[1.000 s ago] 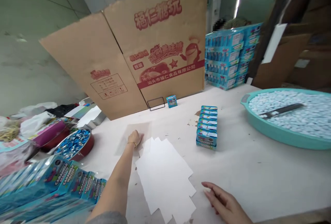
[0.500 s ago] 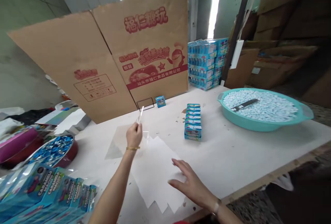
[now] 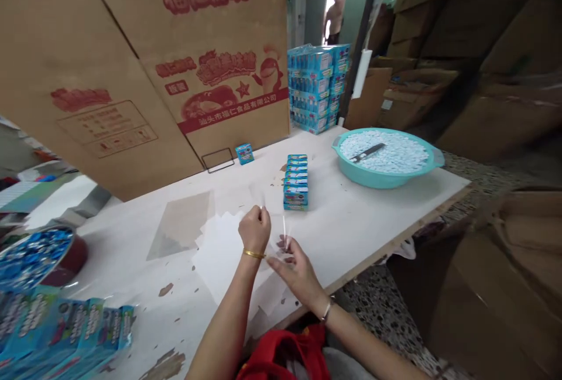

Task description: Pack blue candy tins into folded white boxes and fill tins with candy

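Note:
My left hand (image 3: 255,230) is closed in a fist over white paper sheets (image 3: 219,257). It grips a clear plastic film (image 3: 284,226), whose thin shiny edges show between my two hands; its full shape is hard to make out. My right hand (image 3: 299,271) is just to the right, with thumb and bent fingers apart around the near part of the film. Its fingertips seem to touch the film. Beyond my hands stands a row of small blue candy boxes (image 3: 295,192). A flat translucent sheet (image 3: 180,225) lies to the left.
A turquoise basin (image 3: 381,178) of white pieces holds a dark flat tool (image 3: 369,151). A large carton (image 3: 144,93) stands behind a single blue box (image 3: 244,154). Wrapped boxes (image 3: 314,90) are stacked beyond. Left are a tub (image 3: 72,260) of blue packets and more blue packs (image 3: 70,327).
My view has turned right and downward. My left hand has drawn back toward me with the film, and my right hand has come up beside it, fingers bending around the film.

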